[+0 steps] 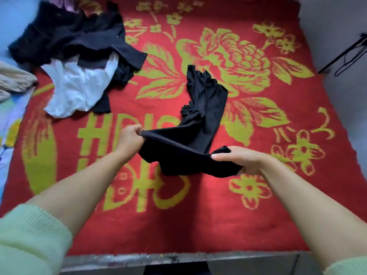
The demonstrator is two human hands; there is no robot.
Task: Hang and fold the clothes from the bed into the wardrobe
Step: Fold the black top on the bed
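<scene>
1. Left hand (130,138) and right hand (241,159) each pinch one end of the black garment (200,124), stretched above the red blanket (258,215).
2. Clothes pile (79,56) lies far-left; bare blanket lies toward the near bed edge (178,258).

both hands (130,138) (236,159) grip a black garment (200,124), perhaps leggings.

The black garment (198,124) in my hands is thin, smooth, matt cloth. The red blanket (218,215) on the bed looks coarse and woolly. At far left, the white top (79,90) is smooth cloth. My green sleeves (29,239) are ribbed knit.
</scene>
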